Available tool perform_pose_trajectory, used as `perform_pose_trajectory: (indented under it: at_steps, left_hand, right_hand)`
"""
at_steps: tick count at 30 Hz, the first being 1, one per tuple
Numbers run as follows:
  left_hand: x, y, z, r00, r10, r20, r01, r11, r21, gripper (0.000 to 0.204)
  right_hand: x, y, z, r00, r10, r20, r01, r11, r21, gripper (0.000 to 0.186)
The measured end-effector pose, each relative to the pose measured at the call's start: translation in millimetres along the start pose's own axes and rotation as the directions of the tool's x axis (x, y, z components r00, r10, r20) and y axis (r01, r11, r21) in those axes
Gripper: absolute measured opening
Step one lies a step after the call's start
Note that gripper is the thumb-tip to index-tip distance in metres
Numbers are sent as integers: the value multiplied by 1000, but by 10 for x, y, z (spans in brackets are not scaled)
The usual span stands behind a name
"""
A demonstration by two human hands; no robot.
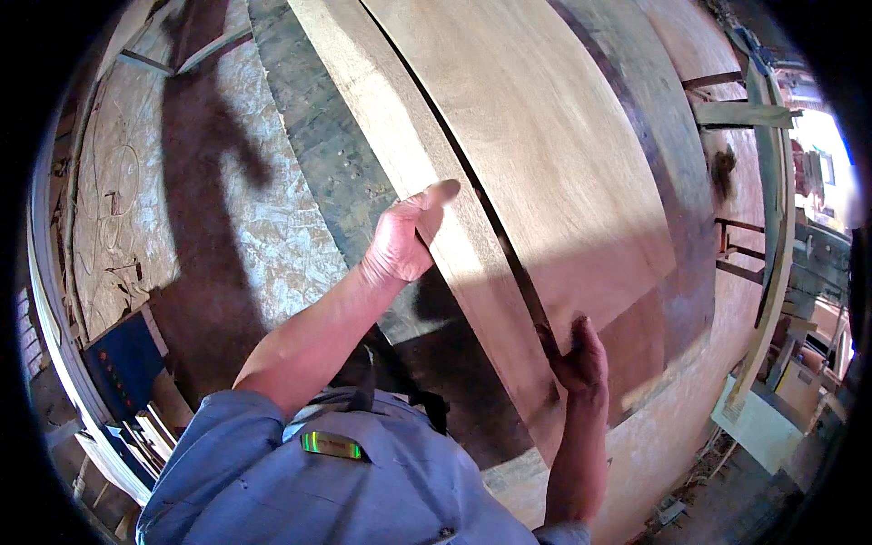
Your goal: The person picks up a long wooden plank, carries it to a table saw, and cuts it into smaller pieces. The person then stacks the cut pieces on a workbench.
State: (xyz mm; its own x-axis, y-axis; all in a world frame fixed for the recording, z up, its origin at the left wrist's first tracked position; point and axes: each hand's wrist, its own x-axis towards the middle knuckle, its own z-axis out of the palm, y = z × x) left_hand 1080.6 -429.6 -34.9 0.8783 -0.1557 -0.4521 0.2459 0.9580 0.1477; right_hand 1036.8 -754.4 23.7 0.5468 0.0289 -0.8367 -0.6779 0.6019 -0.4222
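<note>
Pale wood makes up the narrow strip [477,282], which slants away from the person's body beside a wide panel [545,154] of similar tone, a dark gap [485,207] running between them; the left hand [400,241] holds the strip partway along its outer edge, thumb laid across the face and fingers curled down out of sight, a hold that seems meant to steady the length from its free side; the right hand [581,363] sits nearer the body, where the gap meets the panel's near corner, probably to govern that end.

Relative to the fingers, the strip passes under the left thumb and lies just left of the right hand, its near end reaching past both; the right fingers are in shadow, thumb pointing away, and I cannot tell whether they pinch the strip, the panel or neither.
</note>
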Motion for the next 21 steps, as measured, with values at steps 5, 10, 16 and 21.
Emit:
perform_pose_trajectory:
  at_steps: [5,10,16,21]
  left_hand:
    - [-14,3,111,996,37,-75,-31,997,77,56]
    - [-20,-30,203,981,130,-145,-99,974,203,56]
    - [59,-33,105,980,113,-166,-78,975,207,61]
    - [42,-54,93,991,109,-71,-93,976,199,61]
  right_hand:
    - [-8,-50,-154,992,59,114,-38,984,-177,19]
    - [50,-84,-225,993,115,-18,-115,940,-321,23]
    - [32,-142,-151,989,114,-92,-146,832,-535,36]
    - [-31,-168,11,986,167,-25,-154,829,-537,34]
